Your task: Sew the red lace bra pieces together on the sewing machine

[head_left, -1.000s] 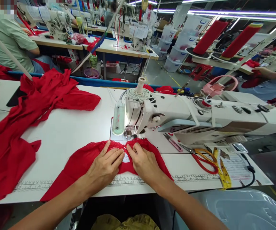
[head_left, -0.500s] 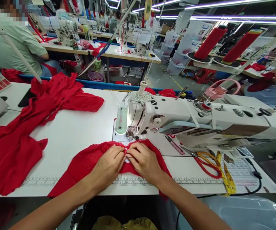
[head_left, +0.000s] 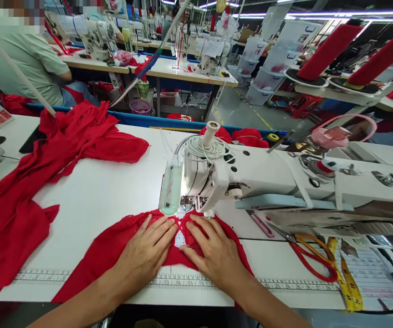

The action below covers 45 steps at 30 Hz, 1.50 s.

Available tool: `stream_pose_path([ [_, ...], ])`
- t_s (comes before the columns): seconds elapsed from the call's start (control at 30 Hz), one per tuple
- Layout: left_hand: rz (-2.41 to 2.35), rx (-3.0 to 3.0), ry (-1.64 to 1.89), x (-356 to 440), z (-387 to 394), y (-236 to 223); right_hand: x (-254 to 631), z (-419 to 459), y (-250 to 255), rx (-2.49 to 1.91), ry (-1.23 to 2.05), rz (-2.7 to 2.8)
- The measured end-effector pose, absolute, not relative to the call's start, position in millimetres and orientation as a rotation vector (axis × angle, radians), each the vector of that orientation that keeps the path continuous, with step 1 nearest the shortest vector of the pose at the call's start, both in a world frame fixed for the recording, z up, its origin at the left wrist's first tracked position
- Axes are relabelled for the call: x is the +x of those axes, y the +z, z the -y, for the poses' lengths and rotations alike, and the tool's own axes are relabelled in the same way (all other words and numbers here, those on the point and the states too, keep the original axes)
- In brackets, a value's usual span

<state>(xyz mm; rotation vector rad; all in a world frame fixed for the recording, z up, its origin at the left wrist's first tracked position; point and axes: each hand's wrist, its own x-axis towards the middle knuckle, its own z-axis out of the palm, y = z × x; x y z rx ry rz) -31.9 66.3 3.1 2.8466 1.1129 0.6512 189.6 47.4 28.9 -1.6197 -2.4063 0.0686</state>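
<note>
A red lace fabric piece lies on the white sewing table in front of the sewing machine. My left hand lies flat on the fabric with its fingers stretched toward the presser foot. My right hand presses flat on the fabric just to the right, fingers spread. Between the two hands a small gap in the fabric shows the white table. Both sets of fingertips are just short of the needle area.
A large pile of red fabric covers the table's left. Red-handled scissors, a yellow tape measure and pink snips lie right of the hands. Thread cones stand at the back right. Another person sits at the far left.
Both hands went from pinching the fabric together near the needle to lying flat and spread on it. The view has shifted closer to the machine.
</note>
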Motion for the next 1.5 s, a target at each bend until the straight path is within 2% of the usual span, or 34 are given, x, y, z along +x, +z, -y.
stream_pose_path([
  [0.7, -1.210, 2.803, 0.537, -37.3, -74.9, 6.5, 200.7, -48.1, 27.4, -1.648, 0.047, 2.486],
  [1.1, -1.169, 2.719, 0.385, -41.6, -79.7, 12.6, 209.0, -52.2, 31.7, -1.576, 0.151, 2.501],
  [1.5, -1.202, 2.802, 0.477, -38.3, -72.6, 13.4, 210.9, -52.1, 32.0, -1.519, 0.183, 2.473],
])
